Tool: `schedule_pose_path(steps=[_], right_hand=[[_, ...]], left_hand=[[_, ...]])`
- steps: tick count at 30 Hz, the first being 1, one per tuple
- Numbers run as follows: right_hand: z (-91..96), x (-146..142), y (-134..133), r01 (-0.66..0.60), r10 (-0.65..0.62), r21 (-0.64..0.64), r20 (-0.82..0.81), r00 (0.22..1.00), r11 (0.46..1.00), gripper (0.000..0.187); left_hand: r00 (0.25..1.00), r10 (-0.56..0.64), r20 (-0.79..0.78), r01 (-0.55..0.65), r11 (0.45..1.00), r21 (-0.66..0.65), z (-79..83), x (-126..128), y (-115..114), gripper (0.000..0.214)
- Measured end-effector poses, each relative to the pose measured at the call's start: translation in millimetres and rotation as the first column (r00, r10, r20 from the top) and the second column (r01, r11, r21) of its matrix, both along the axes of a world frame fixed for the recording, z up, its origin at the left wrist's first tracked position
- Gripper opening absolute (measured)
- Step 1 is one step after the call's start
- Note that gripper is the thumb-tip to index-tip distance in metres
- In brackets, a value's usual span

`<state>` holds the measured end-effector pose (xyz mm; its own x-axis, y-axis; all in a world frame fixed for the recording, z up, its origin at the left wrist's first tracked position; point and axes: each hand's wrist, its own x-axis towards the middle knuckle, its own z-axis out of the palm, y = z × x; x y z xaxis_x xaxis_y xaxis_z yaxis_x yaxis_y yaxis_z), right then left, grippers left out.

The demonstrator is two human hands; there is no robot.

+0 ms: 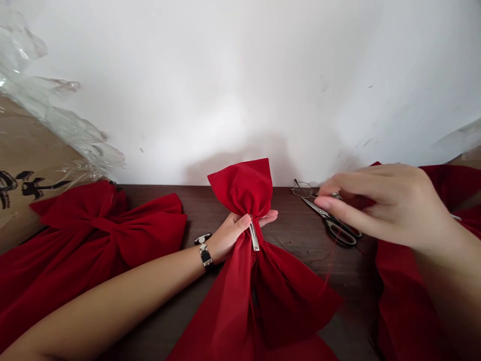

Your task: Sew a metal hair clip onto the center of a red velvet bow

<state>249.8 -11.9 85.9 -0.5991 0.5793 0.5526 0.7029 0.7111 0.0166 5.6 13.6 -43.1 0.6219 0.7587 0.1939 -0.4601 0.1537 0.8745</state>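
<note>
My left hand (233, 234) is closed round the gathered middle of a red fabric bow (259, 296), which stands upright on the dark wooden table (300, 235). A silver metal clip (254, 235) pinches the bow's waist right beside my fingers. My right hand (379, 205) hovers above the table to the right, fingers pressed together in a pinch; a thin red thread (330, 260) trails down from it toward the bow. Black-handled scissors (334, 223) lie just below that hand.
A finished red bow (108, 220) lies at the left in front of a cardboard box (22, 165) with clear plastic wrap (56, 115). More red fabric (451, 185) is piled at the right. Wire-framed glasses (302, 189) rest by the white wall (240, 75).
</note>
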Motion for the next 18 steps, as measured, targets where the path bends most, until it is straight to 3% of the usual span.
schedule_pose_path(steps=[2,4,6,9,11,15,18], right_hand=[[-6.8,0.9,6.4,0.138,-0.134,0.147,-0.035,0.99,0.979,0.024],[-12.3,2.2,14.4,0.276,-0.251,0.327,-0.118,0.961,0.904,0.022],[-14.6,5.2,22.1,0.43,-0.377,0.373,-0.209,0.902,0.823,0.022],[-10.4,15.9,31.0,0.588,-0.537,0.105,-0.303,0.787,0.802,0.021],[-5.3,26.2,36.4,0.582,-0.565,-0.078,-0.373,0.736,0.81,0.018],[-2.4,39.5,47.6,0.367,-0.531,-0.396,-0.488,0.693,0.842,0.023],[-11.8,31.0,51.8,0.183,-0.45,-0.537,-0.423,0.786,0.824,0.03]], left_hand=[[1.0,-0.001,0.004,0.001,1.0,0.02,-0.6,-0.4,0.5,0.044],[1.0,-0.001,-0.004,0.001,0.999,0.042,-1.3,-0.9,0.8,0.043],[1.0,-0.003,-0.016,0.004,0.999,0.053,-1.8,-1.4,0.7,0.043],[1.0,0.003,-0.019,-0.002,0.999,0.049,-1.8,-1.8,-0.1,0.046],[1.0,0.003,-0.013,-0.002,0.999,0.048,-1.4,-1.7,-0.6,0.046],[1.0,-0.002,-0.009,0.003,0.999,0.054,-0.1,-0.7,-0.8,0.045],[1.0,-0.007,0.002,0.007,0.999,0.049,0.0,0.0,-0.9,0.045]])
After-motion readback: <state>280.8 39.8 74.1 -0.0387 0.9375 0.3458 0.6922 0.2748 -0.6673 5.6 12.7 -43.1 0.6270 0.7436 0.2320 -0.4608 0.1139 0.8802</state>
